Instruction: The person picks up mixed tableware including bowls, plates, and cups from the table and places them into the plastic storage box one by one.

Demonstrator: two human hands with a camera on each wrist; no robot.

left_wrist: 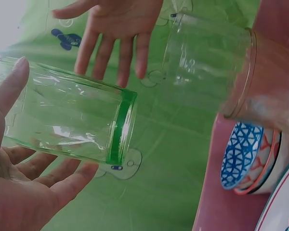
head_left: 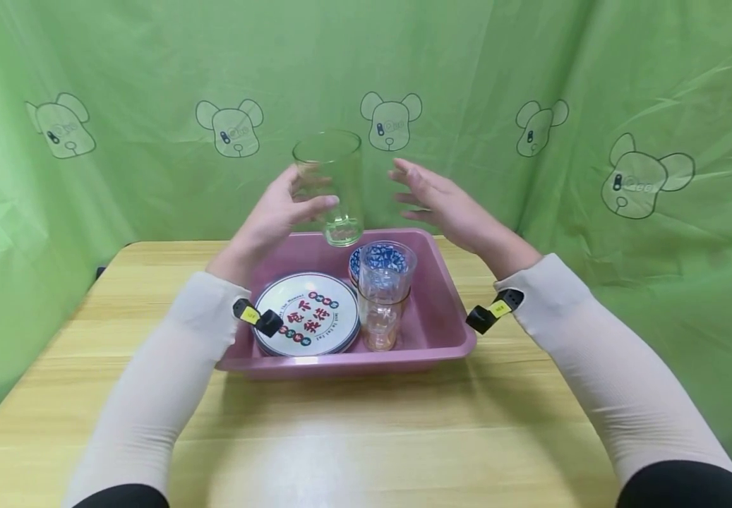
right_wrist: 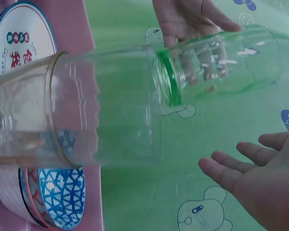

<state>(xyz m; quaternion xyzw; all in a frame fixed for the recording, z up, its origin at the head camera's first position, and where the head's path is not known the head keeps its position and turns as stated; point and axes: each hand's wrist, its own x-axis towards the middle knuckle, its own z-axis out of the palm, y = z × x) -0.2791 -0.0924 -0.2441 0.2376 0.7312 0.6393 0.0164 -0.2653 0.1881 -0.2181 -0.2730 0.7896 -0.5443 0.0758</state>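
Observation:
My left hand (head_left: 279, 208) holds a pale green drinking glass (head_left: 345, 187) upright above the back of a pink tub (head_left: 426, 303). Its thumb and fingers lie round the glass, whose thick green base shows in the left wrist view. To the right of that glass my right hand (head_left: 445, 204) is raised and holds nothing, its fingers spread and relaxed. Below, inside the tub, a clear glass (head_left: 397, 271) stands nested in an amber-tinted glass (head_left: 381, 331). Behind this stack sit bowls (right_wrist: 62, 195), the top one blue and white patterned.
A stack of white plates (head_left: 305, 310) with red characters and dark rims fills the tub's left side. The tub stands on a light wooden table (head_left: 353, 437). A green curtain (head_left: 467, 70) printed with bear heads hangs right behind the table.

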